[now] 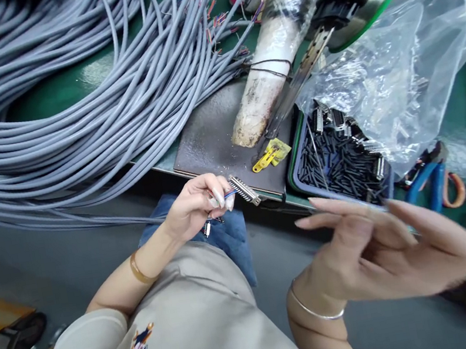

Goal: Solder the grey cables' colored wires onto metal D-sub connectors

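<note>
Near the front edge of the bench, my left hand (201,200) is closed in a pinch around a metal multi-pin D-sub connector (243,190) and a thin blue wire (230,193) at its pins. A second small metal piece (207,228) shows below the fingers. Grey cable runs in from the left toward this hand. My right hand (384,250) hovers in front of the parts tray, slightly blurred, with its fingers stretched and apart. I see nothing held in it. The blue tray (298,178) holds many short black sleeves (325,168) and several metal connectors (341,123).
A big bundle of grey cables (73,129) with stripped ends covers the left of the bench. A wrapped white tube (264,92) slants over a dark board (208,131) bearing a yellow tool (266,157). Clear plastic bags (401,57) and blue-handled pliers (429,183) lie at right.
</note>
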Available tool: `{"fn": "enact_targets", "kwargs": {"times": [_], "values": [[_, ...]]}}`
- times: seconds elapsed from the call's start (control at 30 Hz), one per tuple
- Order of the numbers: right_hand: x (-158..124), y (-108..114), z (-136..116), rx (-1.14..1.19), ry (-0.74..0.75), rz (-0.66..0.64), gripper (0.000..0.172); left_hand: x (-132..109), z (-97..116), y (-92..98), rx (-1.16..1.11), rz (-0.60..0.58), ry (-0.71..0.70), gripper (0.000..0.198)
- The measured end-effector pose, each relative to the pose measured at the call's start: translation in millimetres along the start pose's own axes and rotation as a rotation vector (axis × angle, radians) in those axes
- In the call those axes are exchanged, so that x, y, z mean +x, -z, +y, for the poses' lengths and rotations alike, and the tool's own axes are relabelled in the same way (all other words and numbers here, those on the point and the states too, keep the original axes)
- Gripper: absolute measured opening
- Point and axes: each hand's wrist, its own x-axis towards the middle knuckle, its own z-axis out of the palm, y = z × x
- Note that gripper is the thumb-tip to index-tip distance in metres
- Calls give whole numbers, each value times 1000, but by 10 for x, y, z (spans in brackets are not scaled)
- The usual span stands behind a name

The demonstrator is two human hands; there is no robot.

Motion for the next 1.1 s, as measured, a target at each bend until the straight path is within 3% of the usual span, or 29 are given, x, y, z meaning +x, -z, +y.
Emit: {"fn": "enact_targets", "kwargs": {"times": [0.13,0.4,0.57,0.87,1.0,1.1], "values": [[-14,-202,17,-56,51,-89,29,-27,-54,11,24,12,-24,15],[-78,-200,-10,-130,212,-359,18,-22,-91,21,57,-71,-133,21],[-122,-253,49,-146,269,-410,23,-11,-121,18,49,-90,-166,17],[-147,-328,164,-178,116,-279,24,27,-114,-29,302,61,-141,21],[-176,-342,228,-73,-65,-302,19,59,-90,-121,403,106,-184,22],[-187,-355,260,-26,-108,-331,15,96,-81,-199,469,166,-224,20]]}}
